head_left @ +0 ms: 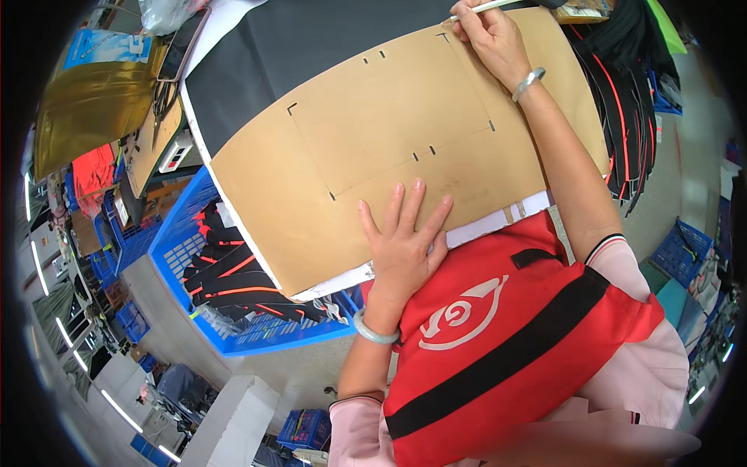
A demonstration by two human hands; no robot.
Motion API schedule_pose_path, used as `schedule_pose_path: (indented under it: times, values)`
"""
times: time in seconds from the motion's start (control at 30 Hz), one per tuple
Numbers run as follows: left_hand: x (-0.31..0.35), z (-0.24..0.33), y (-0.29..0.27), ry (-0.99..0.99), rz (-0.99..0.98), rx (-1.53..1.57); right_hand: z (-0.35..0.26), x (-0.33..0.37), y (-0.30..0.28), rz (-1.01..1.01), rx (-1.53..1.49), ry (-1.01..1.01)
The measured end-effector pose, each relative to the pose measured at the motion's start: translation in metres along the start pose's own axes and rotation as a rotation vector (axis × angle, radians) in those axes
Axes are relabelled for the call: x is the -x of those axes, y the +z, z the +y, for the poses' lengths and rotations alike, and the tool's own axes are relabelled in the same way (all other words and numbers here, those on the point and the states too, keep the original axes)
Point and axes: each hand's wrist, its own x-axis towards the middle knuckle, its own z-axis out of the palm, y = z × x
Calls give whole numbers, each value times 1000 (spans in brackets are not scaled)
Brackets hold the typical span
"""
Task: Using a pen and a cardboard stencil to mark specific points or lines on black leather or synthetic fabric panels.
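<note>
A large brown card template point(373, 117) with a curved far edge lies over black fabric point(268, 58) on a white-edged table. Short dark slots and thin lines mark its surface. My left hand point(406, 247) rests on the template near its front edge, fingers spread flat, holding nothing. At the far right of the template, my right hand point(492, 43) grips a slim white pencil point(498, 5). The pencil's tip points left and sits by the template's far curved edge, next to the black fabric. Whether the tip touches the fabric is too small to tell.
Below the table's left side stands a blue plastic basket point(173, 247) of black pieces with red-orange trim. A phone point(184, 45) and dark scissors point(161, 105) lie at the far left. Black strips with red edging point(618, 101) hang at the right edge.
</note>
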Motion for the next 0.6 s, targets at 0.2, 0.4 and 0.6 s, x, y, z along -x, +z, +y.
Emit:
schedule_pose_path:
  times: [0.2,0.4,0.6]
  values:
    - [-3,1,0,15,7,-15,-7,4,-4,-49,11,-34]
    - [-3,1,0,9,1,-11,-12,6,-4,-69,100,-47]
    - [-2,1,-1,-6,-2,-12,-15,8,-4,-61,251,-59]
